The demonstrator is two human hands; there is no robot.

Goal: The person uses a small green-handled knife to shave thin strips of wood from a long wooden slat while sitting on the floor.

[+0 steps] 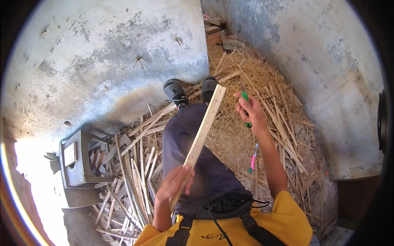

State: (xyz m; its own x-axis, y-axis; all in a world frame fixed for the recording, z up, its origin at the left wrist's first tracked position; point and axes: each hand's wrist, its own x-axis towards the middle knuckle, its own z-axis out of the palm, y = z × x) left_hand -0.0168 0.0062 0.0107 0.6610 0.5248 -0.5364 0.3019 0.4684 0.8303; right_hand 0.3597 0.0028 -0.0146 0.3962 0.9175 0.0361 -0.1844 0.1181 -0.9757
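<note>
One long pale wooden slat [203, 131], flat and straight-edged, slants over the person's lap, gripped at its lower end by the left hand [174, 184]; the right hand [249, 111] clasps a green-handled tool [246, 102].

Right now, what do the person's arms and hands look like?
Both forearms are bare, with short yellow sleeves ending above the elbows. The left hand and right hand wear no gloves. Black harness straps cross the yellow shirt.
</note>
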